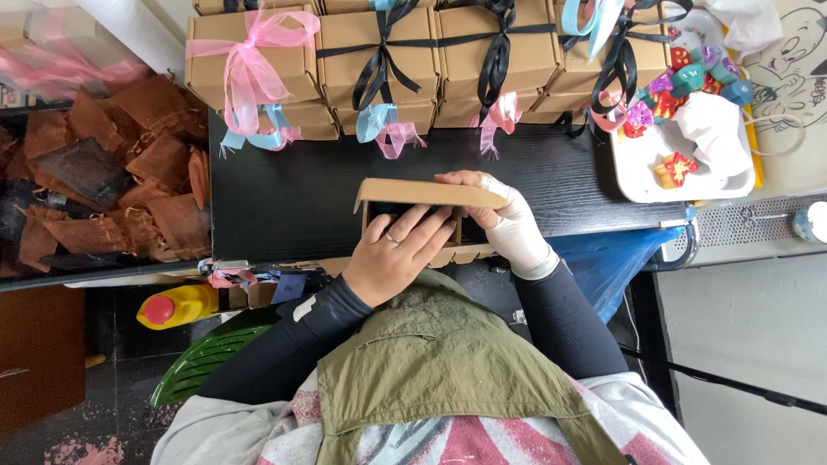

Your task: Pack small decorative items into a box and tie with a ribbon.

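An open brown cardboard box [413, 193] sits at the near edge of a black table [284, 189], its lid raised. My left hand [398, 251], with a ring on one finger, reaches into the box with fingers spread over its dark contents. My right hand [508, 215], in a pale glove, holds the box's right side and the edge of the lid. What lies inside the box is mostly hidden by my left hand.
Several closed brown boxes tied with pink [254, 60], black [379, 52] and light blue ribbons are stacked along the far table edge. A white tray [689, 176] with small colourful wrapped pieces stands at the right. Brown scraps [103, 172] fill a bin at the left. A yellow bottle [177, 306] lies below.
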